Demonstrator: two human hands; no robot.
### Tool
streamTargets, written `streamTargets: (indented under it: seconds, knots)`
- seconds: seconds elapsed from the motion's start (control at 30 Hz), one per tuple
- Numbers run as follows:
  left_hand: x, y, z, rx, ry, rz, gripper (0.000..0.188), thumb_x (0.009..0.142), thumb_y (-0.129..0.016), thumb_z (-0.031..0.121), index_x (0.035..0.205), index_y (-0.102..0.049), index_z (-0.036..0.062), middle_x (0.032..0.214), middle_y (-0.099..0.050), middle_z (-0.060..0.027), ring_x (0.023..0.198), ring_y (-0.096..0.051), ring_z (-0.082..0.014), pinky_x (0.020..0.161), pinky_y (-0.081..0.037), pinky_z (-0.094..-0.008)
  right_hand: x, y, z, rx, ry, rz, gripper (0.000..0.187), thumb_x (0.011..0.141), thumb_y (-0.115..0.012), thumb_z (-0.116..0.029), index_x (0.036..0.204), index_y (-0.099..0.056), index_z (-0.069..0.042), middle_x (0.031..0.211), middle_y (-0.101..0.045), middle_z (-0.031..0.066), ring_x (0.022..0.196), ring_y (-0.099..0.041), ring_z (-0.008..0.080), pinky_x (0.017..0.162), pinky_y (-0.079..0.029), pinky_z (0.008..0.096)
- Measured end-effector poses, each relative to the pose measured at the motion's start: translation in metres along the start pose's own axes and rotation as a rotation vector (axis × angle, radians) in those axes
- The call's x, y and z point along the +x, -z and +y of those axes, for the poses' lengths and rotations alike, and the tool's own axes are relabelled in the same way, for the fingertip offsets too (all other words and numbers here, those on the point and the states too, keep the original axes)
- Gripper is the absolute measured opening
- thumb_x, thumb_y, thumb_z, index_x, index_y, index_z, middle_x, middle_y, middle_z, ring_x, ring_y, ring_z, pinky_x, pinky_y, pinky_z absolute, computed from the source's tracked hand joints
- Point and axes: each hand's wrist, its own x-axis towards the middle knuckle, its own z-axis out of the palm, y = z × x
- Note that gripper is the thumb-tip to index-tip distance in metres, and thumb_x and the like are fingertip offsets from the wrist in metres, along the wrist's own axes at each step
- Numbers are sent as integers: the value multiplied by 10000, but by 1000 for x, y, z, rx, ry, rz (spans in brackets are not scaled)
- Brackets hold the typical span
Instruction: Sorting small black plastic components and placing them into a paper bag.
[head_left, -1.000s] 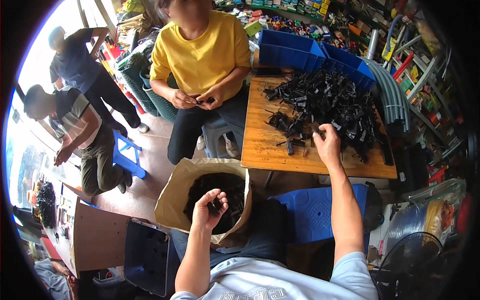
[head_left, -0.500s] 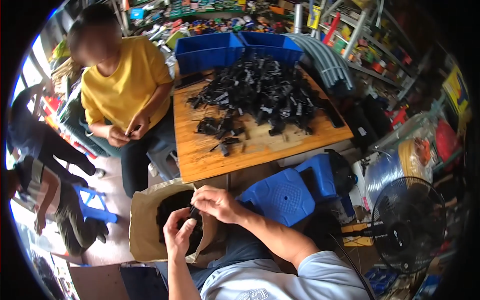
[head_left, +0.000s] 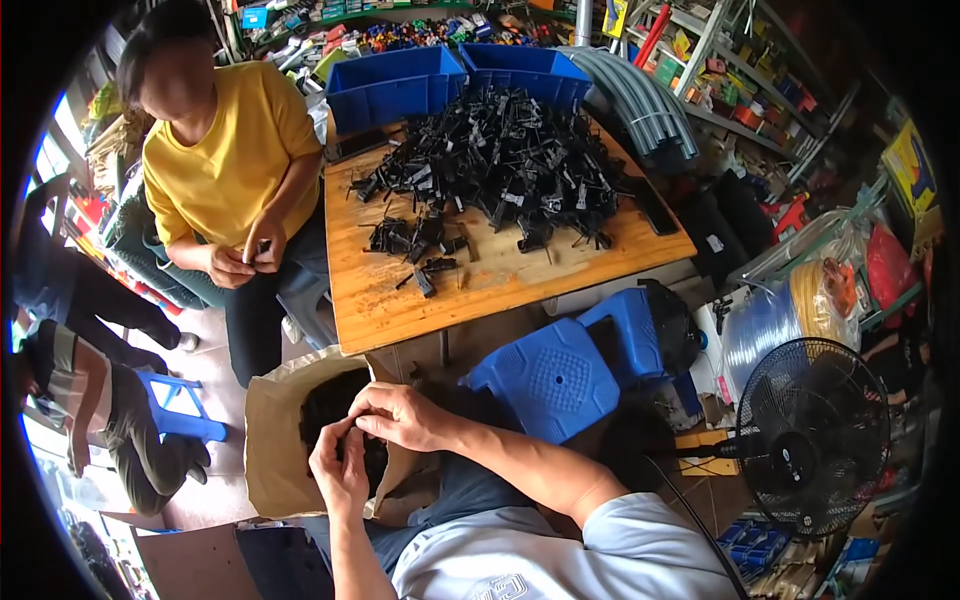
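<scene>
Over the open mouth of a brown paper sack point(head_left: 265, 440), my left hand point(head_left: 340, 468) and right hand point(head_left: 398, 415) meet with their fingertips together. Both are closed in a pinch around a small black plastic part point(head_left: 349, 441), mostly covered by the fingers. Dark pieces point(head_left: 335, 395) lie inside the sack, partly behind my hands. Beyond them, a wooden table point(head_left: 400, 315) carries a large heap of black plastic parts point(head_left: 500, 165) with thin stems. A smaller cluster of the same parts point(head_left: 415, 240) lies toward the table's near left side.
Two blue bins point(head_left: 395, 92) stand behind the heap. A blue plastic stool point(head_left: 560, 380) is right of my hands, a black fan point(head_left: 810, 440) farther right. At the left, a person in yellow point(head_left: 235, 140) handles a small piece. Grey pipes point(head_left: 640, 100) curve beside the table.
My hands have shifted slightly left and closed nearer together, hiding more of the black part. The whole scene has slid a little left and up in view.
</scene>
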Motion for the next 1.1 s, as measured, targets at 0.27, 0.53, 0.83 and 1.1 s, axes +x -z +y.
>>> streamTargets:
  seconds: [0.27,0.53,0.83,1.1]
  knots:
    - [6,-7,-3,20,-9,63,94,940,-527,44,874,-558,-16,747,-542,-4,693,-469,-68,637,-412,-219,1,-18,11,314,-199,113,106,917,-521,-76,943,-581,8,744,-598,41,646,-550,93,570,-465,252]
    - [0,-8,-4,244,-171,129,74,894,-557,-10,822,-541,-12,785,-584,-50,710,-516,-104,664,-454,-251,4,-26,25,524,-213,85,116,890,-503,-72,886,-593,2,715,-568,7,631,-509,66,561,-428,228]
    - [3,18,-9,-533,364,-82,206,925,-591,155,1080,-590,20,797,-548,4,646,-456,-56,568,-378,-197,3,-7,14,202,-351,-36,177,890,-626,-95,1036,-629,6,821,-626,38,712,-567,80,632,-473,225]
    - [-3,32,-19,125,68,-146,280,850,-628,189,1053,-632,-3,825,-650,-195,766,-656,-274,714,-506,-361,6,-14,16,174,-408,-110,124,911,-572,-92,940,-581,29,687,-616,77,498,-549,112,463,-453,228]
